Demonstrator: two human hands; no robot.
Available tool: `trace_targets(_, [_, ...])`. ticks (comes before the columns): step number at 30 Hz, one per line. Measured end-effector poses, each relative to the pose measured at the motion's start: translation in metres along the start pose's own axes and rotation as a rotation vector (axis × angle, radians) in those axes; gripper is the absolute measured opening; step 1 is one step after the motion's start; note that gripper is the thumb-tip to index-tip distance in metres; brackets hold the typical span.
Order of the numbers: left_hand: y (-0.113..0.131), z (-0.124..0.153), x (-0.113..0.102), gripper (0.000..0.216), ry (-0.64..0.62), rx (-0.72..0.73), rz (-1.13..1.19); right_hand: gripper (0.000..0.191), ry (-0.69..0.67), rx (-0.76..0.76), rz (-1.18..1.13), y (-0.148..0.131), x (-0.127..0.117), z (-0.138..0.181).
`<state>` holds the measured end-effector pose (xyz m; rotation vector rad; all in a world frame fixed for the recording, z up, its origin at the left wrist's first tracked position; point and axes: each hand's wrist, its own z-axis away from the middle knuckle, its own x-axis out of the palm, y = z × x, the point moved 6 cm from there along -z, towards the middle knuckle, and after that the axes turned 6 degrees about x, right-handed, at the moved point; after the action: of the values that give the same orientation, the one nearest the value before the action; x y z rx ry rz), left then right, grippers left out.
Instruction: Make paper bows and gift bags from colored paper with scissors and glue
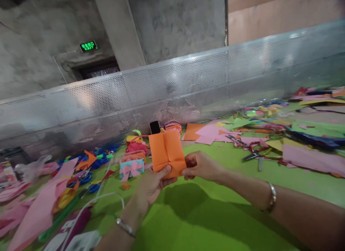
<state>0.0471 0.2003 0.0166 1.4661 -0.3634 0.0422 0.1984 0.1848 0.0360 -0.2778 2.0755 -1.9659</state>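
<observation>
A folded sheet of orange paper (pixel 167 146) is held up in front of me, with creases down its middle and across its lower part. My left hand (pixel 157 182) grips its lower left edge, thumb on the front and fingers behind. At the lower right corner, my right hand (pixel 198 165) pinches the paper between thumb and fingers. Just left of the paper sits a small light-blue paper bag with a pink bow (pixel 132 169). Behind that lie other small folded paper pieces, one of them red (pixel 137 147).
A perforated metal screen (pixel 151 89) runs along the back of the green table (pixel 215 215). Scissors (pixel 254 154) and paper scraps lie right. Pink paper strips (pixel 51 204), blue-handled tools (pixel 94 188) and a white cord (pixel 107 194) lie left. A dark phone-like object (pixel 154 127) stands behind the paper.
</observation>
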Motion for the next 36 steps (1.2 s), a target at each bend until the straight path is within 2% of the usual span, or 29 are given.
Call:
trace_targets(1, [-0.001, 0.001, 0.002, 0.034, -0.017, -0.001, -0.007, 0.001, 0.040, 0.029, -0.007, 0.004, -0.002, -0.001])
trace_targets(4, [0.002, 0.003, 0.003, 0.033, -0.055, 0.013, -0.013, 0.008, 0.095, 0.060, -0.026, 0.010, -0.007, -0.004])
trace_targets(9, [0.016, 0.004, 0.002, 0.033, -0.232, 0.026, -0.096, 0.013, 0.079, 0.085, -0.041, 0.013, -0.014, -0.008])
trace_targets(11, [0.019, 0.003, 0.000, 0.031, -0.260, 0.016, -0.166, 0.012, 0.044, 0.100, -0.038, 0.013, -0.013, -0.008])
trace_targets(13, [0.018, 0.002, -0.002, 0.031, -0.235, 0.009, -0.219, 0.012, 0.028, 0.091, -0.035, 0.012, -0.012, -0.008])
trace_targets(16, [0.015, 0.002, 0.000, 0.032, -0.199, 0.009, -0.231, 0.007, 0.072, 0.017, -0.055, 0.008, -0.012, -0.008])
trace_targets(20, [0.011, 0.007, 0.008, 0.036, -0.246, -0.010, -0.204, 0.012, 0.134, -0.018, -0.069, 0.009, -0.015, -0.009])
trace_targets(24, [0.011, 0.007, 0.011, 0.034, -0.243, 0.091, -0.261, 0.014, 0.141, 0.007, -0.049, 0.014, -0.015, -0.010])
trace_targets(28, [0.007, 0.004, 0.009, 0.030, -0.120, 0.170, -0.312, 0.013, 0.094, 0.030, -0.018, 0.020, -0.005, -0.010])
trace_targets(30, [0.005, 0.005, 0.009, 0.034, -0.081, 0.150, -0.299, 0.018, 0.100, 0.038, 0.009, 0.023, -0.004, -0.011])
trace_targets(33, [0.006, 0.008, 0.013, 0.038, -0.122, 0.101, -0.270, 0.026, 0.118, 0.061, 0.061, 0.029, -0.007, -0.013])
trace_targets(36, [0.008, 0.010, 0.013, 0.031, -0.148, 0.040, -0.284, 0.030, 0.117, 0.073, 0.118, 0.031, -0.010, -0.014])
